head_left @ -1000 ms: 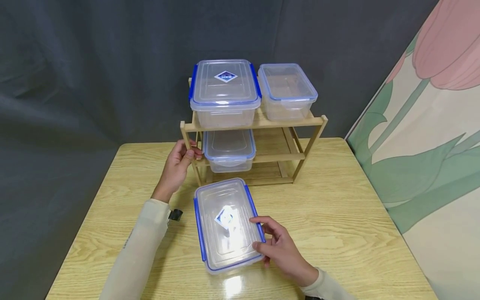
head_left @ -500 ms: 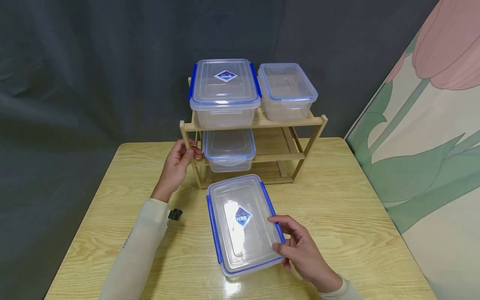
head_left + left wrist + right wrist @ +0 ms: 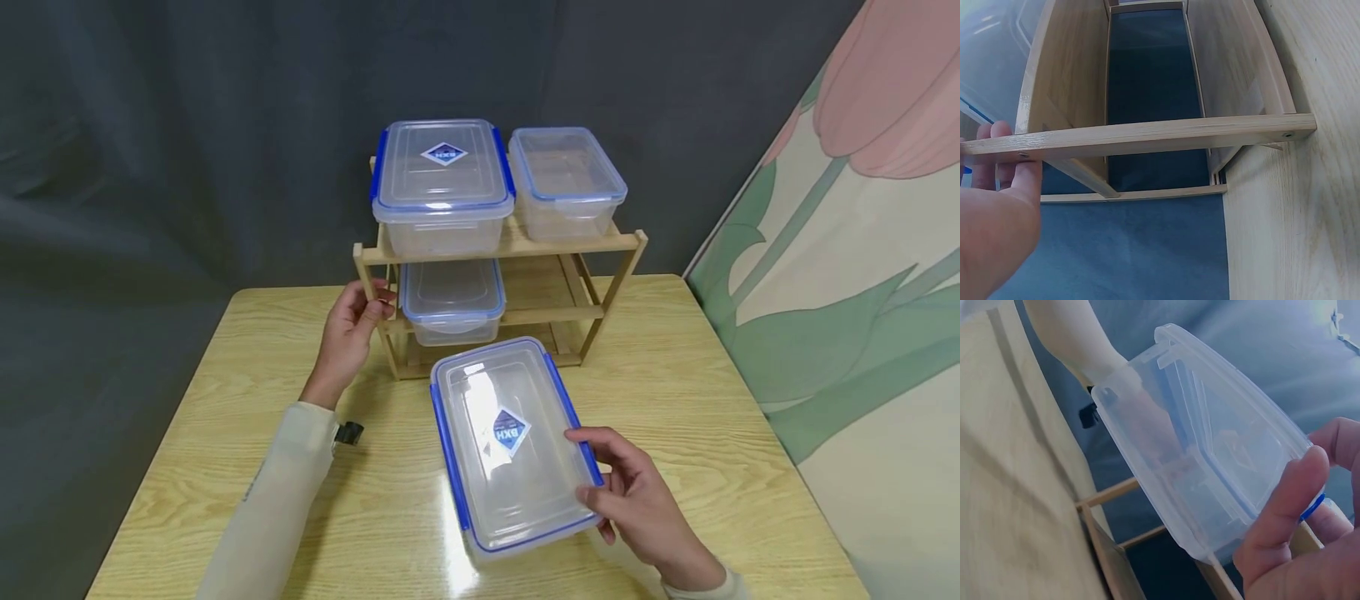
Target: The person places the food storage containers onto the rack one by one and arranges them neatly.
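My right hand point(image 3: 637, 500) grips a clear lidded food container point(image 3: 498, 492) with blue side clips by its right edge, thumb on the lid. The container hangs tilted above the table, in front of the rack; the right wrist view shows its see-through wall and base point(image 3: 1166, 462). At the rack's left side, my left hand point(image 3: 347, 337) holds the front post of the wooden rack point(image 3: 558, 244). Close up in the left wrist view, the thumb and fingers point(image 3: 1002, 172) lie on either side of that post point(image 3: 1166, 136).
On the top shelf stand a large blue-clipped container point(image 3: 442, 187) and a smaller container point(image 3: 567, 179). Another container point(image 3: 452, 300) sits on the middle shelf, at the left. The wooden table point(image 3: 697, 392) meets a dark curtain point(image 3: 300, 125) behind and a flower-patterned panel point(image 3: 862, 333) at right.
My right hand has carried the held container rightward and slightly up toward the rack's front. My left hand stays on the rack post.
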The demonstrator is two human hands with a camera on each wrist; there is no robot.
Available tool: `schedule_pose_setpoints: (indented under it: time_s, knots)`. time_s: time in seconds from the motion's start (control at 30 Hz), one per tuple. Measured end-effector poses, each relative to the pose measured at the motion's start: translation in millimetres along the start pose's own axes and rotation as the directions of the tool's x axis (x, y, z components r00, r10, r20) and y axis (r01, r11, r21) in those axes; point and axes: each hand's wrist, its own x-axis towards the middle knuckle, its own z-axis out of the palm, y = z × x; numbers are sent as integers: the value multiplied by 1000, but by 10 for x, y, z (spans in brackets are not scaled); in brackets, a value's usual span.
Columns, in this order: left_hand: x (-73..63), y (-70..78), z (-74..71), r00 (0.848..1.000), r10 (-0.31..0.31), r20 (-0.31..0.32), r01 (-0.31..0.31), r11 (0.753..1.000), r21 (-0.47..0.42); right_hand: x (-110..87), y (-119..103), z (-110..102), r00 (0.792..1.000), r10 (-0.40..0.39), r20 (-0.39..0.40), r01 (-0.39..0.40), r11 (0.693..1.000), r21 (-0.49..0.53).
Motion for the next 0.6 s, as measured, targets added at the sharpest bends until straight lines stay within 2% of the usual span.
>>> schedule_pose_setpoints:
  time_s: [0.23, 0.6]
  knots:
    - [-16, 37, -2, 1000, 16, -9, -16, 999, -35, -38, -115, -147, 999, -52, -14, 52, 999, -13]
    - [-15, 64, 23, 999, 34, -17, -35, 997, -69, -45, -279, -329, 996, -52, -73, 55, 998, 41]
